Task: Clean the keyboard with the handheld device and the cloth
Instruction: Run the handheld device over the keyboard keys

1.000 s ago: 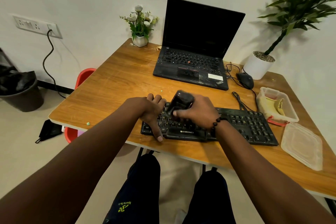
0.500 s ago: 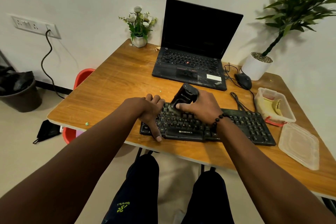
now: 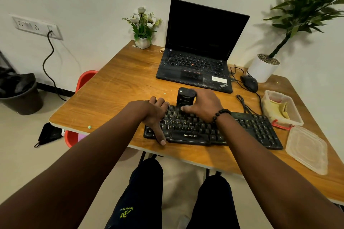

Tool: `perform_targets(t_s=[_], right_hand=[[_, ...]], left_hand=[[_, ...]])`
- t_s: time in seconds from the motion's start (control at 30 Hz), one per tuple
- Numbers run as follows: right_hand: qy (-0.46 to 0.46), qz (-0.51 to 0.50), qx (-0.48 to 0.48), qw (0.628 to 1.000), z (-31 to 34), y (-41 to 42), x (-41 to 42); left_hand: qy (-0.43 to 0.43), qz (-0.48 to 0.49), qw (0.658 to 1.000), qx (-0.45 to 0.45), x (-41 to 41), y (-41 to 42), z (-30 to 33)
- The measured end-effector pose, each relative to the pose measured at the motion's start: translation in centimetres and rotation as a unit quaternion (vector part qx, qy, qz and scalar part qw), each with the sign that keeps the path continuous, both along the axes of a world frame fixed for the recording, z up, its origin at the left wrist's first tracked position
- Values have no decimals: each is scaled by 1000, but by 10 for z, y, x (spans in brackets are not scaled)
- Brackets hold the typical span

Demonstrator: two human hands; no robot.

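Note:
A black keyboard (image 3: 189, 135) lies near the front edge of the wooden table (image 3: 111, 89). My left hand (image 3: 152, 113) holds its left end, fingers over the back edge and thumb at the front edge. My right hand (image 3: 204, 106) grips a black handheld device (image 3: 185, 96), which stands almost upright with its lower end on the keyboard's back rows, left of centre. A yellow cloth (image 3: 277, 109) lies crumpled inside a clear plastic container (image 3: 268, 96) to the right of the keyboard.
An open laptop (image 3: 195, 69) sits behind the keyboard, with a wired mouse (image 3: 249, 82) and cables to its right. A container lid (image 3: 307, 150) lies at the front right. A flower pot (image 3: 142, 42) and a potted plant (image 3: 262, 69) stand at the back.
My right hand has moved the device away from me, from the middle rows to the back rows, and tipped it more upright. My left hand has stayed on the keyboard's left end.

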State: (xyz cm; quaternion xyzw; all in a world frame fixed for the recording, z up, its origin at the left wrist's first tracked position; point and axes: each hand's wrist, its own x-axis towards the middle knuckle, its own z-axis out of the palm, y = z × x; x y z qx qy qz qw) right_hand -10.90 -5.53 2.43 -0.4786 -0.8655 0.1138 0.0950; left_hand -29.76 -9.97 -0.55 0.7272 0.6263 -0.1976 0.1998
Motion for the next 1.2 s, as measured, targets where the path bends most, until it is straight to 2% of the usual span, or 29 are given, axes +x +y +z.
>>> perform_targets(t_s=[0.07,0.17,0.27,0.33,0.43,0.57,0.67,0.7,0.83,0.9,0.97,1.07,1.13,1.2], right_hand=[[-2,16,-28,999,-1,-2,-2],[-61,-11,52,997,2,0,-4],[0,0,-10,1000,1,4,-8],[-8,15,-25,1000,-2,0,-11],[-46,2,45,998,4,3,-16],[-29,23,13,999,6,5,-22],[-106,17,96,990,8,5,-29],[-103,17,109,989,10,6,-32],[-52,17,19,998,8,9,-34],[-95,1,46,994,9,11,-28],[-73,-10,51,996,13,15,-22],[-24,22,-32,999,10,12,-17],[-54,12,2,998,4,10,-17],[-40,2,33,999,4,8,-20]], left_hand=[[-3,0,1000,2,-2,0,-1],[-3,-2,1000,1,-2,1,-1],[-3,-3,1000,8,-1,1,-2],[-6,-3,1000,8,-3,1,-2],[-2,-2,1000,7,-1,0,-1],[-3,-3,1000,9,0,-1,0],[-4,-1,1000,6,-1,-1,1],[-3,-1,1000,5,-1,-1,1],[-2,-7,1000,10,0,-4,2],[-11,-4,1000,12,-2,-5,1],[-17,-3,1000,11,-4,-4,1],[-17,-6,1000,11,-4,-4,0],[-17,-6,1000,12,-4,-5,1],[-20,-3,1000,12,-3,-6,1]])
